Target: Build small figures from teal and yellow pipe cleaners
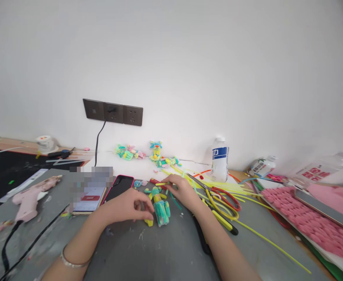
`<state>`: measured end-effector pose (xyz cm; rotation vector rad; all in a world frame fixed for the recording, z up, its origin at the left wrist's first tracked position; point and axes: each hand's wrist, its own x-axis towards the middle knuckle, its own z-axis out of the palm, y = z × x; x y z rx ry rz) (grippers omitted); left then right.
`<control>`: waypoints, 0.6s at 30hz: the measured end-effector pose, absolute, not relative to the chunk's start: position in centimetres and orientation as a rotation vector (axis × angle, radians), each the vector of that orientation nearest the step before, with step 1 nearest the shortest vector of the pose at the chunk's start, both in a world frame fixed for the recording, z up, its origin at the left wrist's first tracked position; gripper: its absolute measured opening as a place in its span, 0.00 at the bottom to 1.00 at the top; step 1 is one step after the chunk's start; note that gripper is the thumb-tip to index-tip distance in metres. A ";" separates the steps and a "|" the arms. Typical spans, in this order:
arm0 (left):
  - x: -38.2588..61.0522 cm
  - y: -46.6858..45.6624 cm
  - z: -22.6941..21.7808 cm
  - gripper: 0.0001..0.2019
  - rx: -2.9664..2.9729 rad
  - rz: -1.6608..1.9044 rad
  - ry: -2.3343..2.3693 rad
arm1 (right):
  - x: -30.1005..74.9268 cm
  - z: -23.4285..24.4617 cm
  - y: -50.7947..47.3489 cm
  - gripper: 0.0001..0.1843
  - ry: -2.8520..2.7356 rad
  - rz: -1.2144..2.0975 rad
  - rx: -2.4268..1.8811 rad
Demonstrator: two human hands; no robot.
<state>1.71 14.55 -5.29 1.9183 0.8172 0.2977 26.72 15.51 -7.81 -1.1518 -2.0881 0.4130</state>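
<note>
A small teal and yellow pipe-cleaner figure [161, 212] lies on the grey mat between my hands. My left hand [130, 207] is at its left side, the fingers loosely curved and a gap showing inside them; I see nothing held there. Just under that thumb is a small yellow piece [149, 223]. My right hand [179, 190] reaches over the figure's upper right with thumb and fingers apart. Its fingertips are by a small red object [154, 181] and a yellow strip; whether they touch these I cannot tell. Small blue and pink bits [139, 183] sit beyond the figure.
Scissors [224, 199], pliers with yellow-black handles [224, 221] and yellow pipe cleaners [272, 239] lie to the right. A bottle [220, 160] stands near the wall, beside finished-looking figures [156, 150]. Left are phones [119, 187] and a corded pink glue gun [27, 203]. Pink knitting [300, 218] is far right.
</note>
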 end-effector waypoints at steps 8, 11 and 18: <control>4.0 15.5 -6.1 0.14 1.950 0.850 1.094 | 26.4 -8.1 15.7 0.08 -2.108 0.438 -1.100; 5.4 15.7 -6.7 0.08 2.023 0.845 1.113 | 26.4 -8.1 15.7 0.08 -2.093 0.458 -1.093; 6.3 16.2 -7.2 0.08 2.140 0.918 1.190 | 26.4 -8.3 15.6 0.07 -2.071 0.507 -1.092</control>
